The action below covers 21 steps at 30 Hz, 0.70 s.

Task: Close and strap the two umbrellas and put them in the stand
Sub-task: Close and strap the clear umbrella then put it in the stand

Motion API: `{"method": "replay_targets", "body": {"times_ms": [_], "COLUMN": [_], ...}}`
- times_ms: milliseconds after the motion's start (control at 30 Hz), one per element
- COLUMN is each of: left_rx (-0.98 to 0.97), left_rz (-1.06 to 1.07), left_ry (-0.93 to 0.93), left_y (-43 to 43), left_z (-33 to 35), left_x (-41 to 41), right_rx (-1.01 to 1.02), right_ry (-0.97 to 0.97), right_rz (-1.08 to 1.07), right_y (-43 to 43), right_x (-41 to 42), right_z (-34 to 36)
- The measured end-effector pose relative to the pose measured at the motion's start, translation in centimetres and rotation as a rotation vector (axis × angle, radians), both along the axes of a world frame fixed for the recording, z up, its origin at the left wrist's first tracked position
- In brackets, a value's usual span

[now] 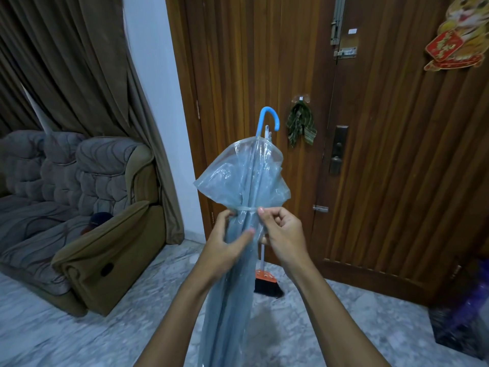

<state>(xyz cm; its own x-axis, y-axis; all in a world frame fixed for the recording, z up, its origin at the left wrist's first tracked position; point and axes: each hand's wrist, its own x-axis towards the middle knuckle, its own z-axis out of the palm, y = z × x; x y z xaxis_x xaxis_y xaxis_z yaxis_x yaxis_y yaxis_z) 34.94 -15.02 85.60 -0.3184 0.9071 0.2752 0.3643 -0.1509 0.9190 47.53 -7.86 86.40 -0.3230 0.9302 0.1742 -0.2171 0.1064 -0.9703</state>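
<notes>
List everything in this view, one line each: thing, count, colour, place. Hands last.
umbrella: one, translucent blue, blue hook handle, held handle-up before the door
strap: one, whitish, wrapped round the umbrella's canopy
broom: one, orange head, black bristles, by the door behind the umbrella
cloth: one, green, hanging from a hook on the door
door: one, brown wood, centre to right
tiger decoration: one, red and gold, upper right on the door
recliner: one, brown and grey, left
curtain: one, brown, upper left
floor: grey-white marble
left hand: grip round the canopy below the strap
right hand: pinches the strap
</notes>
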Motion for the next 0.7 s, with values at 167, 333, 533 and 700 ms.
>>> {"method": "replay_targets", "body": {"times_ms": [167, 333, 533, 700], "left_rx": [-0.035, 0.043, 0.053, 0.005], "left_rz": [-0.056, -0.034, -0.025, -0.079], "left_ry": [0.063, -0.066, -0.22, -0.283], "left_y": [-0.2, -0.3, -0.6, -1.0], "left_z": [-0.3, -0.1, -0.1, -0.1], "left_x": [-0.6, -0.4, -1.0, -1.6], "right_rx": [-0.033, -0.059, 0.027, 0.124], "right_ry": [0.031, 0.06, -0.074, -0.183], "right_rz": [0.157, 0.266, 0.25, 0.145], "right_y": [-0.5, -0.2, 0.6, 0.8], "right_x": [0.1, 0.2, 1.0, 0.8], "right_z": [0.9, 1.9, 3.0, 3.7]}}
